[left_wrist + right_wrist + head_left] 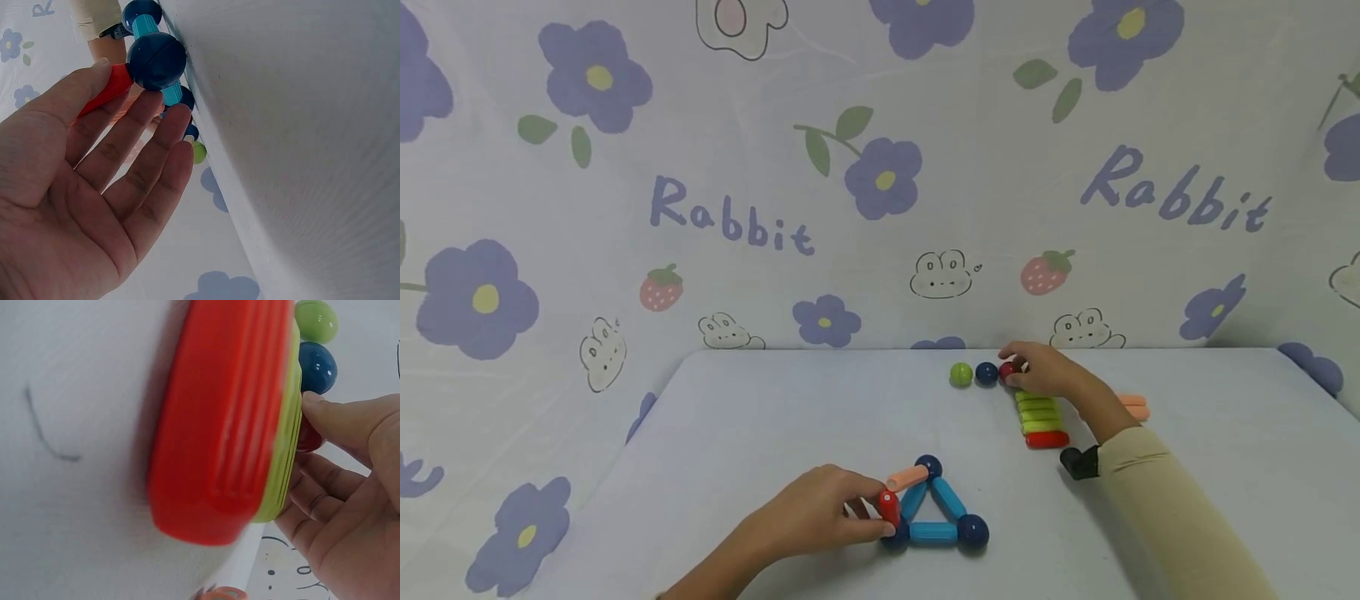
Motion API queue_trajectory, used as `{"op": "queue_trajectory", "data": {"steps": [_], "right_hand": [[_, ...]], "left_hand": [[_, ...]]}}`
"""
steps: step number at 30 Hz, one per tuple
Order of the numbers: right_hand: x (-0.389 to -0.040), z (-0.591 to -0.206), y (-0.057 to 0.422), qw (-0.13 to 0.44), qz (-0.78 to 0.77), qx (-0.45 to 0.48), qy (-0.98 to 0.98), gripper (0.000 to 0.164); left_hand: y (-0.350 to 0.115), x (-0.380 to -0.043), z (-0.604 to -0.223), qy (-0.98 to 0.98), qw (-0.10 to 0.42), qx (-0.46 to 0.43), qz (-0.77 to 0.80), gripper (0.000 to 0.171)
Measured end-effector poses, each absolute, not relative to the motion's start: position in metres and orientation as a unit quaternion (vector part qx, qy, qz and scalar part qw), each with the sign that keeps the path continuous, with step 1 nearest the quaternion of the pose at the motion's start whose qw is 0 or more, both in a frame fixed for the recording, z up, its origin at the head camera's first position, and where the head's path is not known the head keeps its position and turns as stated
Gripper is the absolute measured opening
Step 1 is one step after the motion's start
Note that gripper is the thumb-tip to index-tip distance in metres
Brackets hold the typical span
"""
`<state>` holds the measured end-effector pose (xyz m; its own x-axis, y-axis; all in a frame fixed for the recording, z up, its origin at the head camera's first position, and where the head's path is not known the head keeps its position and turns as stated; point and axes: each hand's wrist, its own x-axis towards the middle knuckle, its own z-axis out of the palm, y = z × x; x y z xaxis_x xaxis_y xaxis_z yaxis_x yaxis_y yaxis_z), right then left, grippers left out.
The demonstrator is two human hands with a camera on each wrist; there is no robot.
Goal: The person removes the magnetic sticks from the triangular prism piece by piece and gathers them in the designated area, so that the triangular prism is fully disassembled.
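Note:
Three light-blue rods [933,533] and dark blue balls [973,533] form a triangle on the table. An orange rod [907,477] slants from its far ball. My left hand [820,512] pinches a red rod [889,503] that rises from the near-left ball [156,61]. At the back, my right hand [1047,369] holds a dark red ball [1007,372] between thumb and fingers; the right wrist view shows part of this red ball [309,435]. Beside it sit a blue ball [987,373] and a green ball [961,374].
Several yellow-green rods [1037,409] lie side by side below the right hand, with a red rod [1047,439] at their near end. Orange rods [1135,407] lie right of the right forearm. Patterned cloth [850,167] hangs behind the white table [760,417].

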<state>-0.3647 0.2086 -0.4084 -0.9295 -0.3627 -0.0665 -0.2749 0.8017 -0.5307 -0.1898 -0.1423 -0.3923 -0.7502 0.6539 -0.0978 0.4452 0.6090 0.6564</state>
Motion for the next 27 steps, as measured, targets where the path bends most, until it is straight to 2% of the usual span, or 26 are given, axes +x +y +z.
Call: {"op": "queue_trajectory", "data": {"steps": [5,9,12,13,14,17,20,22,24,27], "right_hand": [[-0.359,-0.405,0.211,0.091,-0.278,-0.149,0.945,0.048],[-0.346,-0.398,0.201,0.018,-0.241,-0.175,0.954,0.044],[-0.325,-0.388,0.180,-0.041,-0.215,-0.253,0.942,0.035],[-0.317,-0.383,0.170,-0.043,-0.219,-0.291,0.930,0.034],[-0.307,-0.379,0.161,-0.029,-0.228,-0.331,0.915,0.034],[-0.280,-0.366,0.133,0.065,-0.268,-0.436,0.857,0.037],[-0.260,-0.363,0.112,0.137,-0.290,-0.491,0.810,0.032],[-0.253,-0.365,0.104,0.142,-0.298,-0.505,0.797,0.023],[-0.249,-0.368,0.103,0.124,-0.310,-0.504,0.797,0.015],[-0.245,-0.371,0.107,0.114,-0.335,-0.491,0.796,0.021]], "left_hand": [[-0.142,-0.190,-0.393,0.880,0.164,0.318,0.314,0.013],[-0.143,-0.190,-0.393,0.878,0.165,0.319,0.315,0.014],[-0.143,-0.190,-0.393,0.877,0.169,0.319,0.318,0.015],[-0.143,-0.190,-0.394,0.875,0.171,0.320,0.319,0.015],[-0.143,-0.190,-0.394,0.874,0.173,0.321,0.322,0.015],[-0.144,-0.192,-0.394,0.871,0.166,0.329,0.324,0.015],[-0.145,-0.193,-0.394,0.870,0.155,0.336,0.326,0.014],[-0.145,-0.193,-0.394,0.869,0.151,0.341,0.326,0.014],[-0.145,-0.193,-0.394,0.867,0.152,0.343,0.329,0.013],[-0.146,-0.192,-0.393,0.868,0.153,0.343,0.326,0.013]]}}
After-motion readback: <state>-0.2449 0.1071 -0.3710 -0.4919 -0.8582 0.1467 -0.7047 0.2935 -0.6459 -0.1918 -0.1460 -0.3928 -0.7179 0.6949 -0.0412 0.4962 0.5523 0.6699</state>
